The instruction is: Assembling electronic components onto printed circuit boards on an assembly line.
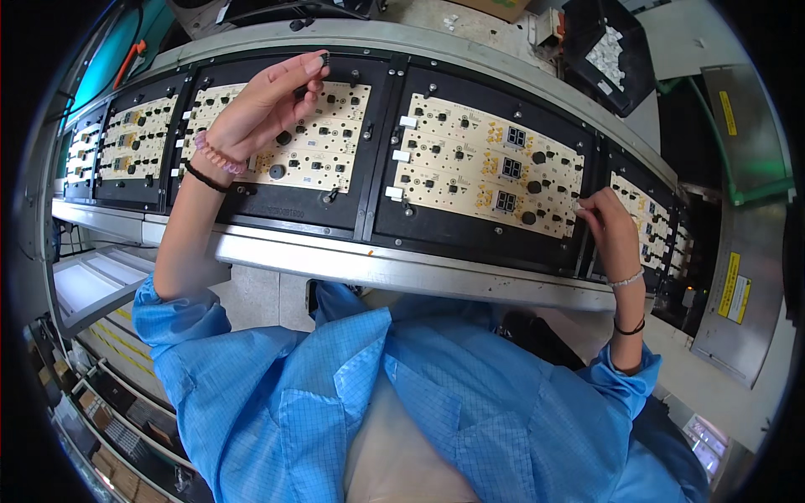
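Note:
My left hand point(267, 105) is raised over a cream circuit board panel point(352, 99) in a black tray. Thumb and index finger pinch a small black component point(325, 60), which looks pinned along one edge. At the right edge of another cream circuit board panel point(470, 189), my right hand point(612, 230) has its thumb and fingertips pressed together. Whatever they hold, if anything, is too small to make out. This second panel carries several two-digit displays point(511, 168), round black parts point(535, 188) and white connectors point(402, 156). My left hand hides part of the panel beneath it.
More trays with panels line up at the left point(138, 138) and right point(646, 218). A metal rail point(335, 256) runs along the near side. Behind the line stands a black bin point(579, 63) of small white parts. A metal cabinet point(729, 277) is at the right.

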The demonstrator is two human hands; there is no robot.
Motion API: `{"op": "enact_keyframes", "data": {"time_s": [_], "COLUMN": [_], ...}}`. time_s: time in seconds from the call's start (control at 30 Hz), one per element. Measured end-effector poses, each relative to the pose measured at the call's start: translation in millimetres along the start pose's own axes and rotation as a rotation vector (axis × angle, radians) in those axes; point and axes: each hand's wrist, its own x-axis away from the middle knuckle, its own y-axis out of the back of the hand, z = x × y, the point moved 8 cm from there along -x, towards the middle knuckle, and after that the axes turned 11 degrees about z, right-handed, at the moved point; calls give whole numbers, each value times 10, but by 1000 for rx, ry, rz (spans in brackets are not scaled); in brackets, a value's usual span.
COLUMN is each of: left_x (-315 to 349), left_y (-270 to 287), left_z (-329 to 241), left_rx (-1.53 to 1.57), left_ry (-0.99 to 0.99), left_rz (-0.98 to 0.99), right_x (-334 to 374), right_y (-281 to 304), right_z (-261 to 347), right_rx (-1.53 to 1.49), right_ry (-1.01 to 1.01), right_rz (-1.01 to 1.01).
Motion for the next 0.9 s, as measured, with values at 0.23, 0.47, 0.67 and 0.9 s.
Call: {"op": "enact_keyframes", "data": {"time_s": [0.23,0.47,0.67,0.9], "left_x": [-126,-457,-990,-1404], "left_y": [-320,-1736,-2830,-3211], "left_z": [38,27,220,454], "left_rx": [-178,-718,-1104,-1444], "left_ry": [70,59,-35,-250], "left_rz": [-71,141,348,415], "right_x": [-63,-415,-427,-378], "right_y": [225,129,-350,-405], "right_z": [-296,11,531,80], "right_rx": [-103,-1273,-2295,-2565], "right_ry": [-10,154,229,194], "right_rz": [23,368,907,701]}}
